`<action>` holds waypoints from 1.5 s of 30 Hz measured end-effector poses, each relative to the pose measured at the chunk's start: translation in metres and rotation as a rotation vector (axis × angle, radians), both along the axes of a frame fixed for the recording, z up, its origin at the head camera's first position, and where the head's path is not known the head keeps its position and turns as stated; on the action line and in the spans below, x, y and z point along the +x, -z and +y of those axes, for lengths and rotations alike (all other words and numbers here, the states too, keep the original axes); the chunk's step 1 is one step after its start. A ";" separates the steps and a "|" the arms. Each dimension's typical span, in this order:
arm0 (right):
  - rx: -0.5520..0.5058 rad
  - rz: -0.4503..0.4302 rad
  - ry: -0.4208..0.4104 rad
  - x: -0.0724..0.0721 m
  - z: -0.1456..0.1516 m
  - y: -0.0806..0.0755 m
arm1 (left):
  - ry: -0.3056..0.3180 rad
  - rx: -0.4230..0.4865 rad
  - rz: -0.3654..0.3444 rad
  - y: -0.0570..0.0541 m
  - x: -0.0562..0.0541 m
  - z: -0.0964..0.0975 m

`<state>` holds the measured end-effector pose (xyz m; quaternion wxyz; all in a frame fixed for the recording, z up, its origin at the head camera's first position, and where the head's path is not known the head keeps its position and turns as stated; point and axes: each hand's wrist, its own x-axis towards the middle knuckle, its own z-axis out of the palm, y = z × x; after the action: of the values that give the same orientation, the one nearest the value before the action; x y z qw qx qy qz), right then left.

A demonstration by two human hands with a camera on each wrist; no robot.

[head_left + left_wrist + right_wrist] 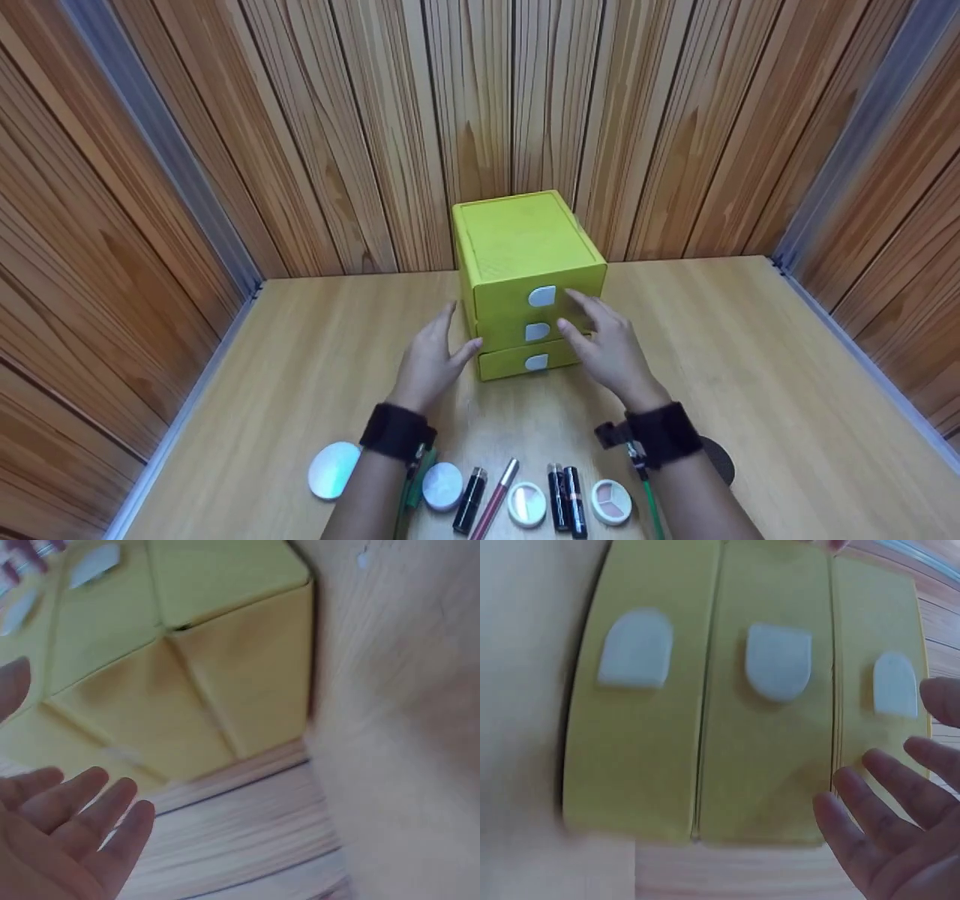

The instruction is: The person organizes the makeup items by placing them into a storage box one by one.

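A yellow box with three stacked drawers (pixel 525 236) stands at the middle of the table, near the back wall. Each drawer front carries a white rounded tab, the top one (pixel 542 296) among them. My left hand (pixel 431 360) is beside the box's left front edge, its fingers spread and holding nothing. In the left wrist view that hand (pixel 67 832) appears apart from the box's side. My right hand (pixel 607 345) hovers before the drawer fronts at the right, fingers extended and nothing in them. Whether its fingertips touch the box is unclear; the right wrist view shows the fingers (pixel 877 817) near the top drawer.
Along the table's front lie a round iridescent disc (pixel 334 470), a round white container (pixel 442 486), a pink tube (pixel 495 499), black tubes (pixel 575 502), and small round palettes (pixel 611 502). A dark round object (pixel 718 460) is partly behind the right forearm. Wood-patterned walls enclose the table.
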<state>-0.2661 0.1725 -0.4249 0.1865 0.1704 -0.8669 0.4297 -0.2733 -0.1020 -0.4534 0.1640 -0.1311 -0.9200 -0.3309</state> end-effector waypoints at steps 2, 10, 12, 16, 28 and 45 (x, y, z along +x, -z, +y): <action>-0.047 -0.010 -0.002 -0.003 -0.006 -0.003 | -0.006 0.036 -0.070 0.003 -0.007 0.004; -0.186 -0.052 0.004 -0.008 -0.019 -0.008 | 0.045 0.101 -0.144 0.009 -0.025 0.021; -0.206 -0.051 0.008 -0.009 -0.022 -0.008 | 0.048 0.125 -0.144 0.009 -0.027 0.024; -0.240 -0.054 0.013 -0.012 -0.027 -0.009 | 0.048 0.174 -0.147 0.007 -0.029 0.028; -0.298 -0.055 0.031 -0.012 -0.037 -0.005 | 0.064 0.155 -0.152 0.005 -0.031 0.023; -0.311 -0.044 -0.001 0.006 -0.036 -0.009 | 0.075 0.143 -0.108 0.004 -0.030 0.016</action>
<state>-0.2599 0.1366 -0.4162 0.1914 0.1304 -0.7936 0.5626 -0.3038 -0.0858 -0.4577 0.1108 -0.1355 -0.8958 -0.4084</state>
